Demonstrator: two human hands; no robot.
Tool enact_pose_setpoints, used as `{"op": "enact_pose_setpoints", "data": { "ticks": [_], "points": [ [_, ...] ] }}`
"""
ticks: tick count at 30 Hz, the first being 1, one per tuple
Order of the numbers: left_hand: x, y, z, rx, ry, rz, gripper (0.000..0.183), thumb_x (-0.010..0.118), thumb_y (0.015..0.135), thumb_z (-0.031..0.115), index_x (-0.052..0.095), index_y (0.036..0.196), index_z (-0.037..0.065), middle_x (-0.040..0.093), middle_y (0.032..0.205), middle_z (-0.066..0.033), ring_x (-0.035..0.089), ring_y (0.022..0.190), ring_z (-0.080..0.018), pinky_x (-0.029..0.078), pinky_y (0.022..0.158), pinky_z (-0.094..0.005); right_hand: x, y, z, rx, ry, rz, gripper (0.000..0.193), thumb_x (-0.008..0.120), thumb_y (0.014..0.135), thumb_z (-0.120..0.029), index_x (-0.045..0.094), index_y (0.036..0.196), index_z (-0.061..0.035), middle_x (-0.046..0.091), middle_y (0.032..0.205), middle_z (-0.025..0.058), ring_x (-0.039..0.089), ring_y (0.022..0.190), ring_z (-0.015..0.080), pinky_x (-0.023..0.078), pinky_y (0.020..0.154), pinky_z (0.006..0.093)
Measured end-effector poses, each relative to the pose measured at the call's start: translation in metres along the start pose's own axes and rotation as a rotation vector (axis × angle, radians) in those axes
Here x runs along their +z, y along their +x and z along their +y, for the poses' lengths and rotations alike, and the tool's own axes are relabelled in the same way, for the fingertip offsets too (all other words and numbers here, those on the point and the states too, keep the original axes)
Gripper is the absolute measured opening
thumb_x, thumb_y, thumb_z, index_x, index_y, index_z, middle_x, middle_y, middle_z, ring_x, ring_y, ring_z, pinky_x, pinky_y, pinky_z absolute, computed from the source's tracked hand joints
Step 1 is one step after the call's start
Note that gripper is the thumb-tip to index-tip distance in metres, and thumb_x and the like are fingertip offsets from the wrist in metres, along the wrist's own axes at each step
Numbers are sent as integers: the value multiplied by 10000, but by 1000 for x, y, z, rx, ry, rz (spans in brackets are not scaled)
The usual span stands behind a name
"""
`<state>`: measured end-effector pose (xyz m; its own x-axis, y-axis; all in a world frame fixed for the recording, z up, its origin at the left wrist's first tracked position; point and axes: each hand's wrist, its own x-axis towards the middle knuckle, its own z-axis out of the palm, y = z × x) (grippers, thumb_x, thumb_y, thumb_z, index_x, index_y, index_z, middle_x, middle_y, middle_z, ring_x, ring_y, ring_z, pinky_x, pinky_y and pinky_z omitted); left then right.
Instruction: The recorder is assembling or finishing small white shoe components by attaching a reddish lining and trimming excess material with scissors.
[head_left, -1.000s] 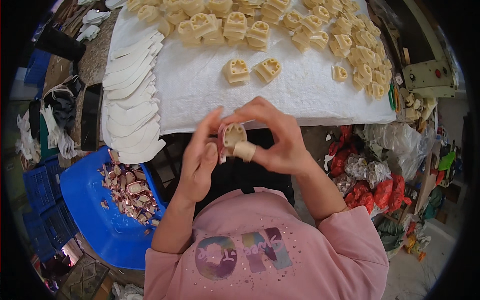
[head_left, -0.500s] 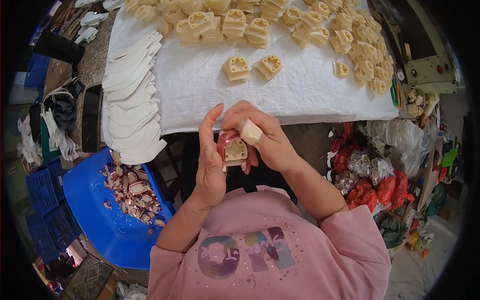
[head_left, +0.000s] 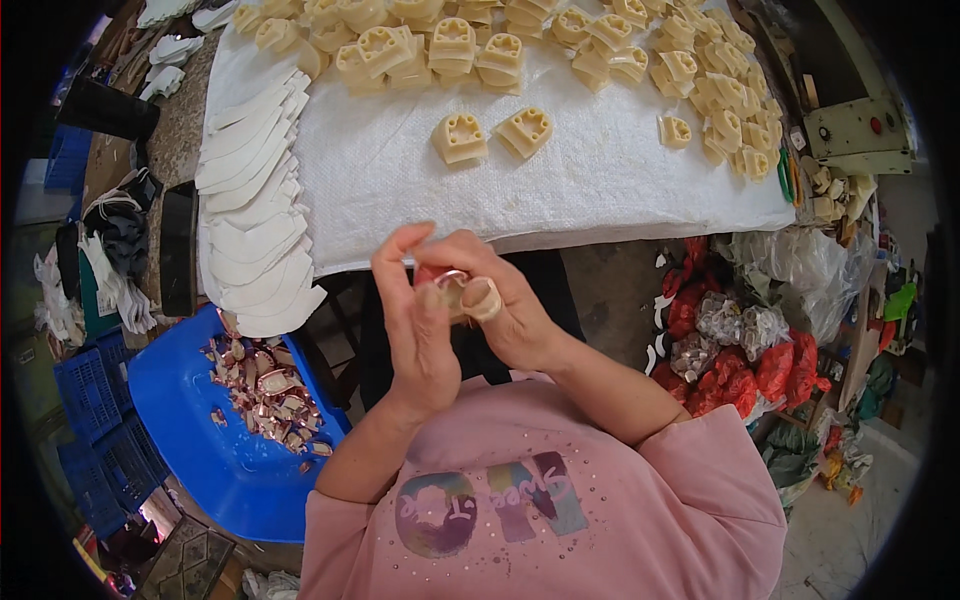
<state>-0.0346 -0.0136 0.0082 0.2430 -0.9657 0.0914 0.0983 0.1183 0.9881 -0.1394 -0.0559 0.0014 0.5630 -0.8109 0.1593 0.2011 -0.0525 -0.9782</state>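
Note:
Over my lap, both hands close round a small cream shoe heel with a shiny pinkish-red covering [head_left: 440, 272]. My left hand [head_left: 418, 325] grips its left side, with the thumb over it and the index finger raised. My right hand [head_left: 508, 305] wraps it from the right; a pale band is round that thumb, which presses near the heel's edge. Most of the heel is hidden by my fingers. Beyond my hands, two bare cream heels [head_left: 460, 138] stand on the white woven sheet [head_left: 380, 200].
Many cream heels [head_left: 452, 48] crowd the table's far side and right. Overlapping white curved pieces [head_left: 255, 225] line its left edge. A blue basin [head_left: 220, 470] at lower left holds shiny pinkish pieces [head_left: 275, 385]. Red bags [head_left: 725, 385] and clear plastic [head_left: 800, 285] lie at right.
My hands have drawn closer together and turned the heel, so its hollowed face is now largely covered. The right thumb has come down and inward onto the heel.

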Motion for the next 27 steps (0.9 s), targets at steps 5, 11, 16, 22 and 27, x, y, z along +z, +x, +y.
{"op": "enact_pose_setpoints", "data": {
  "ticks": [5,11,16,22,27],
  "points": [
    [7,5,12,-44,-181,59,388,349,955,237,307,1284,37,475,1005,-79,481,880,-96,396,770,-236,5,-3,3,-69,237,8,363,422,915,-147,462,1262,-45,498,1118,116,469,1033,228,364,913,329],
    [5,2,4,-44,-99,52,393,324,964,234,305,1313,54,493,1011,-80,493,924,-106,410,804,-253,2,5,-2,-170,-42,32,347,406,917,-150,479,1240,-44,489,1062,94,498,954,206,393,861,301],
    [1,8,13,-222,-507,-6,560,271,963,459,224,1405,119,521,1040,-78,523,973,-151,430,845,-283,-4,5,-6,52,82,10,360,400,951,-243,487,1244,-53,475,1000,82,499,906,186,408,807,283],
    [-14,11,6,-216,-324,-145,815,251,891,662,108,1438,74,515,1030,-88,515,876,-167,427,765,-314,-25,16,-22,-109,-461,145,326,579,879,-278,559,1110,-48,506,868,92,539,721,204,460,607,322],
    [-10,13,4,161,211,-200,975,344,857,678,35,1388,-80,465,1012,-99,456,846,-130,375,716,-270,-21,25,-42,222,-607,-81,324,646,819,-284,586,925,16,567,702,96,574,633,225,470,583,333]
  ]
}}
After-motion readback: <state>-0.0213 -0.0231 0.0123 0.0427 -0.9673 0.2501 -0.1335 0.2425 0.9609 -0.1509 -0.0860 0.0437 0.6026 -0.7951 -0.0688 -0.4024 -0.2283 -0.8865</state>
